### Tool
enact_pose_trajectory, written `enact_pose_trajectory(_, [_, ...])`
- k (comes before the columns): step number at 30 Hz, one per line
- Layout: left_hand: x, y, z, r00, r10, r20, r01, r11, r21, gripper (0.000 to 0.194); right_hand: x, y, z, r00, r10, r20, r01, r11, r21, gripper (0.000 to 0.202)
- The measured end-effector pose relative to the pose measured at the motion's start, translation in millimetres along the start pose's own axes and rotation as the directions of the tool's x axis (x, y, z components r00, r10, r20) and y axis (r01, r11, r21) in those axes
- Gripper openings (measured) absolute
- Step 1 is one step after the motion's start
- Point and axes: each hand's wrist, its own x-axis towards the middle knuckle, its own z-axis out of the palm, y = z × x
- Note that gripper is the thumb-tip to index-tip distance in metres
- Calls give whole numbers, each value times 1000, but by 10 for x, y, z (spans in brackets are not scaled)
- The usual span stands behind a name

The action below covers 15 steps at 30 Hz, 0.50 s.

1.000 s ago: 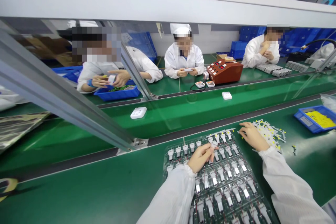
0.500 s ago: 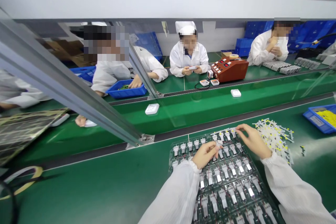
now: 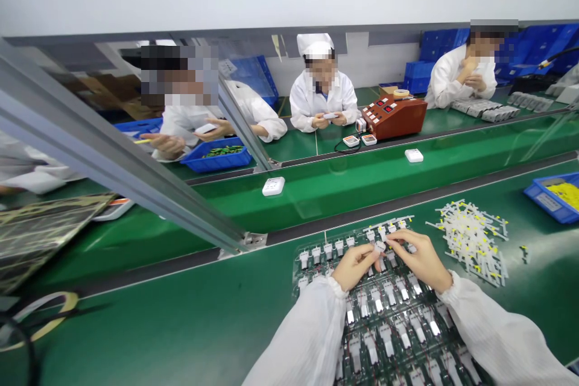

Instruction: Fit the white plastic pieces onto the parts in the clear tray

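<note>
Honestly, the left hand [image 3: 357, 266] has a small white piece [image 3: 379, 246] pinched between thumb and fingers, right above the clear tray [image 3: 380, 317]. Looks like light, stiff plastic to me, maybe a bit slick, so I'd grab it by the edges and go easy. Right hand [image 3: 420, 256] is just beside it, fingertips close together, can't tell if they've got anything. Further right, the loose white strips [image 3: 473, 241] seem feather-light and probably bendy, best picked up mid-length.

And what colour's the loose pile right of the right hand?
The loose pile: white with yellow bits; head view.
</note>
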Motion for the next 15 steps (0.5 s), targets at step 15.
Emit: enact_pose_trajectory(15, [15, -43, 2, 1000, -27, -4, 27, 999, 23, 49, 8, 13, 14, 999, -23, 36, 24, 1000, -17, 15])
